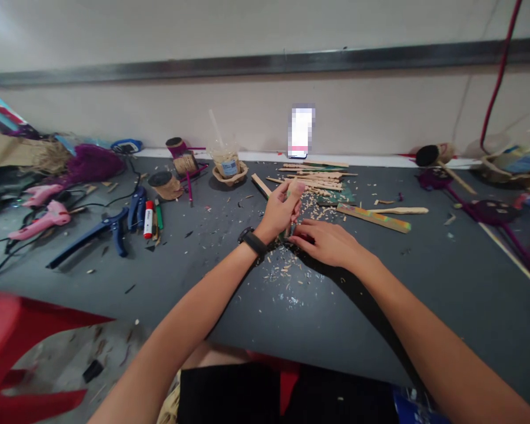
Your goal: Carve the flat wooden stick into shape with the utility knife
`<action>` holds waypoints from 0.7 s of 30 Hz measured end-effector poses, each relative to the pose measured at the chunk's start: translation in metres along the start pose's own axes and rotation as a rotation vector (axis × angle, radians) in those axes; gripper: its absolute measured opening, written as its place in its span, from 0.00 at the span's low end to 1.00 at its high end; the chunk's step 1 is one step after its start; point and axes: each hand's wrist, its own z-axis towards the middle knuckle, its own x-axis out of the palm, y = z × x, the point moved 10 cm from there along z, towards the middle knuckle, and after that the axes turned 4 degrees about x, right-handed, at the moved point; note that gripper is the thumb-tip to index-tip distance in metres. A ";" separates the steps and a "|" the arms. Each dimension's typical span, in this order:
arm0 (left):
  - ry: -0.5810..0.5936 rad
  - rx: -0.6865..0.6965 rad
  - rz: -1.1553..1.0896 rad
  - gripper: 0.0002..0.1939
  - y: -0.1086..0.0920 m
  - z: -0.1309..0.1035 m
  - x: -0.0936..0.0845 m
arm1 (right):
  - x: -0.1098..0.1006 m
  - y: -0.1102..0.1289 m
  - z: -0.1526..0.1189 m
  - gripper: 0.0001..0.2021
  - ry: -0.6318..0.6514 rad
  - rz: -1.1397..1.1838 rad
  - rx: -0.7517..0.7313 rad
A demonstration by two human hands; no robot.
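My left hand (pixel 283 211), with a black watch (pixel 252 240) on its wrist, is raised over the middle of the grey table (pixel 194 282). Its fingers are curled closed; what they grip is mostly hidden. Close by on the right, my right hand (pixel 329 241) rests low, fingers bent and tips drawn together by a small dark piece that I cannot make out. Pale wood shavings (pixel 287 271) lie scattered beneath and around both hands. Just beyond them are several carved wooden sticks (pixel 322 176), and a flat wooden strip (pixel 260 185) lies behind my left hand.
A ruler-like strip (pixel 375 218) and a wooden stick (pixel 401 210) lie to the right. A lit phone (pixel 301 132) leans on the wall beside an iced drink cup (pixel 227 165). At left are blue cutters (pixel 108 227), a red marker (pixel 148 219) and pink glue guns (pixel 48 218).
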 end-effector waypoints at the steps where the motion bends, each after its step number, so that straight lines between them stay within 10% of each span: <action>1: -0.012 -0.005 -0.010 0.24 0.000 0.001 -0.003 | -0.002 0.000 0.000 0.21 -0.007 0.017 0.013; 12: 0.008 -0.095 -0.144 0.19 0.003 0.002 -0.008 | -0.017 -0.027 -0.004 0.23 -0.129 0.158 0.297; 21: 0.007 -0.139 -0.161 0.18 0.007 0.002 -0.008 | -0.011 -0.014 -0.002 0.26 -0.057 -0.004 0.164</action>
